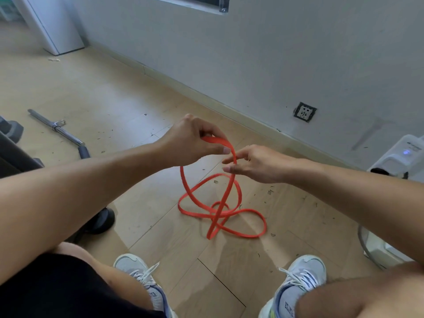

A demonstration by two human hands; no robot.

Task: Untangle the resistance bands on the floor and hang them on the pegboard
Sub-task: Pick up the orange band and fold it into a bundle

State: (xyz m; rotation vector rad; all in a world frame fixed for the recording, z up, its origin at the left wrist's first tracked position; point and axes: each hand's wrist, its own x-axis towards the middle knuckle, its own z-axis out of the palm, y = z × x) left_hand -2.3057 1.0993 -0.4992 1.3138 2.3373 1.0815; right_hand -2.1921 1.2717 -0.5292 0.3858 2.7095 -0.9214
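An orange-red resistance band [220,210] lies in tangled loops on the wooden floor between my feet, with one loop lifted into the air. My left hand [195,141] pinches the top of that raised loop between thumb and fingers. My right hand [254,164] is just to the right of it, its thumb and forefinger on either side of the band where it curves down; the fingers look loosely spread. No pegboard is in view.
A metal bar with a dark grip [57,128] lies on the floor at left. A chair caster [103,220] is near my left knee. A wall socket [304,112] sits in the wall ahead. White appliances [399,157] stand at right. My shoes [142,283] are below.
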